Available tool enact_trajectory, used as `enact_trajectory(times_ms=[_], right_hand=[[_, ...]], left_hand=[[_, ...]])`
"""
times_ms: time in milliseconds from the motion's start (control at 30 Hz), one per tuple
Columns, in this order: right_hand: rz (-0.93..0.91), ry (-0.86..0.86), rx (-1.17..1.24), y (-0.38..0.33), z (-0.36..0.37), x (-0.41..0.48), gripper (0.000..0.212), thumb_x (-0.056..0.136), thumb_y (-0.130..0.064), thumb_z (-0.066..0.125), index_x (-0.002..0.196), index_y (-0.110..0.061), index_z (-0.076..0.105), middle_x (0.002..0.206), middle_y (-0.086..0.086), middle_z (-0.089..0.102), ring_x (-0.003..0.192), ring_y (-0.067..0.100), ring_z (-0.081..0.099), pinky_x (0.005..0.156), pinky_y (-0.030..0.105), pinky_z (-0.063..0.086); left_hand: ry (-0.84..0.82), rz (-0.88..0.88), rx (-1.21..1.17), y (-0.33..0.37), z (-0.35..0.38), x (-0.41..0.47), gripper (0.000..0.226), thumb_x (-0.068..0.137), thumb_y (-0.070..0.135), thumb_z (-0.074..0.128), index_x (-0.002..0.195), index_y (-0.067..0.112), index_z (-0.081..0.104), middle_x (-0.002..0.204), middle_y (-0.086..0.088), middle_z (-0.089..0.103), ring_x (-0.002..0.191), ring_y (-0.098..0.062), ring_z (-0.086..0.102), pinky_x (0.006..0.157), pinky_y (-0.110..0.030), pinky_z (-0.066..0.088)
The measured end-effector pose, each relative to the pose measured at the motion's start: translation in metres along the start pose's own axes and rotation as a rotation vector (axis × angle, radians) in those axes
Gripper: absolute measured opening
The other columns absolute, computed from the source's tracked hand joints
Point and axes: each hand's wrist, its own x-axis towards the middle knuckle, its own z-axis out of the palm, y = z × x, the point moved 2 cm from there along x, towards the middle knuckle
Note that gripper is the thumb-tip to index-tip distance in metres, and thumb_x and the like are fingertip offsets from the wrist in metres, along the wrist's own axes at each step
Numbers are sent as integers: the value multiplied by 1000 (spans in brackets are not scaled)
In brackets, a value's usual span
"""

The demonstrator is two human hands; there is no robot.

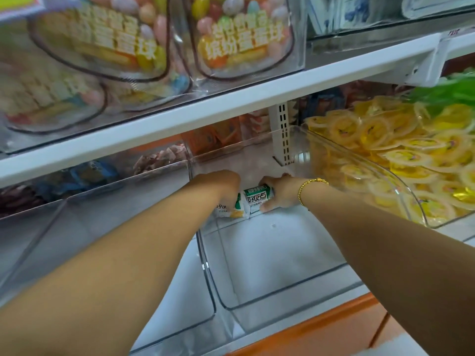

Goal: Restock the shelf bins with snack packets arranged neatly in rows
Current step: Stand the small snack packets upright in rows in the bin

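R hand (279, 194) grasps packets (253, 200) at bin (205, 265) 12 o'clock, prob. starting back row; L hand (222, 186) grip can't tell.

Both grips meet at the rear of a clear bin (282, 291). The right grip (279, 192), a gold bracelet (308, 185) at its wrist, pinches green-and-white packets (257, 197) between fingers and thumb. The left grip (221, 183) covers their left end, its fingers hidden; a bin of yellow sweets (385, 155) stands just to the right.

Arms outstretched; left hand (220, 183), right hand (280, 192) curled round packets (256, 199).
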Motion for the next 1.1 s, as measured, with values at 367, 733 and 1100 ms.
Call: enact_trajectory(times_ms=[367,733,1100], right_hand=[[-5,-23,-26,-6,4,-29,60,79,-22,73,130,-19,40,116,10,62,99,29,58,84,36,51],[20,418,6,-76,-13,-155,49,87,-30,65,127,-19,39,102,17,55,95,33,54,73,34,44],[-50,368,-146,-159,-30,-296,33,88,-35,63,102,-23,36,76,1,49,64,17,50,48,27,32]], left_hand=[[519,71,-256,0,-20,-128,25,83,21,63,108,18,57,103,-3,62,92,-24,56,76,-35,49],[1042,127,-644,7,9,-282,30,85,17,67,113,23,59,106,13,53,97,-5,48,81,-16,37],[805,-321,-958,-9,164,-406,36,84,26,69,118,22,59,103,17,52,92,-1,49,72,-12,35]])
